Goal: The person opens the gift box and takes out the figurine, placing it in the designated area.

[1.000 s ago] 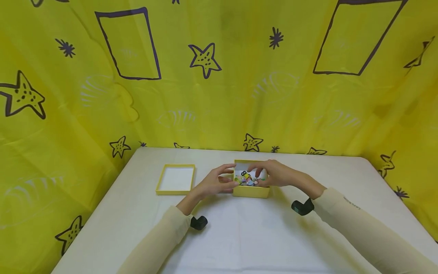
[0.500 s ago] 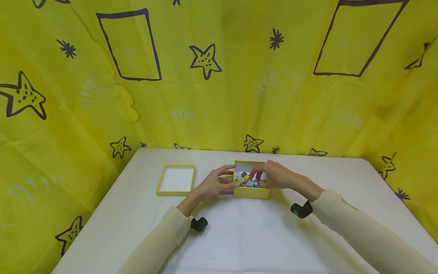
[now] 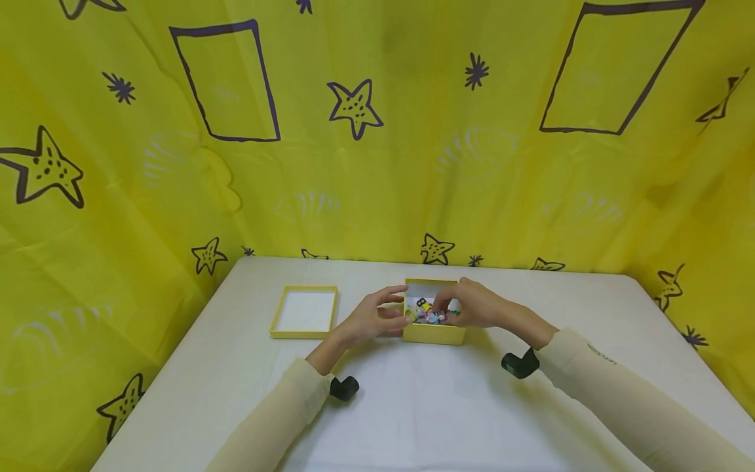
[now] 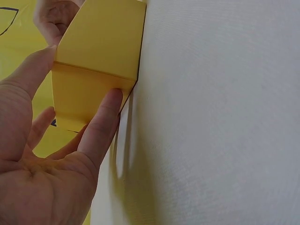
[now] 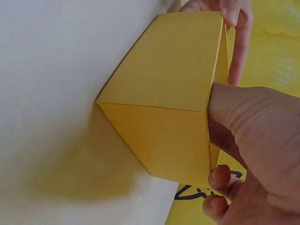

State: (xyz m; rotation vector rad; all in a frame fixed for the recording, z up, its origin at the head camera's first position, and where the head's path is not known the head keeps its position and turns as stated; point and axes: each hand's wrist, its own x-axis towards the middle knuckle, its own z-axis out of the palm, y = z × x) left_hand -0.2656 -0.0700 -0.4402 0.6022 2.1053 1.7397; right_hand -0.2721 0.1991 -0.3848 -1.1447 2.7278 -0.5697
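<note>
A yellow open-topped box [image 3: 434, 334] with a white inside stands on the table, holding a pile of small colourful toy figures [image 3: 433, 317]. One figure is yellow with black round eyes [image 3: 424, 304]. My left hand [image 3: 375, 316] rests at the box's left side: its thumb touches the rim at the near corner, and its extended fingers touch the side wall. My right hand [image 3: 476, 305] reaches over the right wall with thumb and some fingers down among the figures. In the right wrist view the box wall hides those fingertips, while two other fingers [image 5: 218, 178] stay outside.
Left of the box lies a shallow yellow-edged lid [image 3: 305, 312], its white inside facing up. A white cloth covers the table [image 3: 413, 406]. Behind hangs a yellow curtain [image 3: 413, 170] with drawn starfish.
My right hand's fingers have lowered from above the figures down among them and drawn closer together. The left hand, box and lid stay in place.
</note>
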